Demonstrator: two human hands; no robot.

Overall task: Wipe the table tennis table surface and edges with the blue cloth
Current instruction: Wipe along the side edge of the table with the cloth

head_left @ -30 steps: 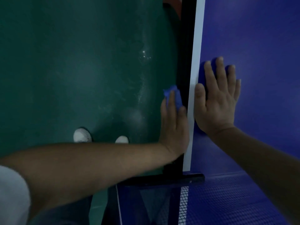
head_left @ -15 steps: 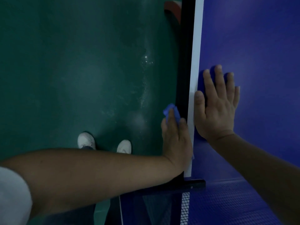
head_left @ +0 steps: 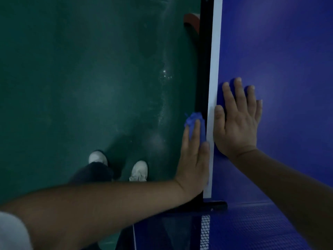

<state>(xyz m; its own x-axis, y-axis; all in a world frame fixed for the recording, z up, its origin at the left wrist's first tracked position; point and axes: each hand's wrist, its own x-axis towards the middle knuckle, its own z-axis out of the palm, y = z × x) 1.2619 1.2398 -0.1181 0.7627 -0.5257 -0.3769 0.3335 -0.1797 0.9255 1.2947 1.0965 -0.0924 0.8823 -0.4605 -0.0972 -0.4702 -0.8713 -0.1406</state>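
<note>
Blue cloth (head_left: pixel 195 121) lies bunched against the black side edge (head_left: pixel 204 69) of the table tennis desk (head_left: pixel 288 60), pinned there by the left hand (head_left: pixel 194 159). That hand stands on its side along the edge with the fingers straight and close together, so its grip is wide: it presses the cloth flat against the edge and does not curl round it. A crumpled tuft of the cloth sticks out past the fingertips, and a strip of it shows between the fingers and the edge. The thumb rests up by the white border line (head_left: pixel 215 51) that runs along the rim of the playing surface. The right hand (head_left: pixel 237 123) lies palm down on the blue top just beside that line, level with the cloth; its fingers are spread and straight, its grip wide too and holding nothing, with the thumb touching the white line. Near the bottom, the net (head_left: pixel 252 230) crosses the desk, fixed by a black clamp (head_left: pixel 214 204) at the rim just below the left wrist. Dark green floor (head_left: pixel 72 87) fills the left side, dimly lit, with two white shoes (head_left: pixel 138 170) standing on it near the desk and a dark trouser leg (head_left: pixel 93 172) above one of them. A white sleeve (head_left: pixel 10 231) shows at the lower left corner.
</note>
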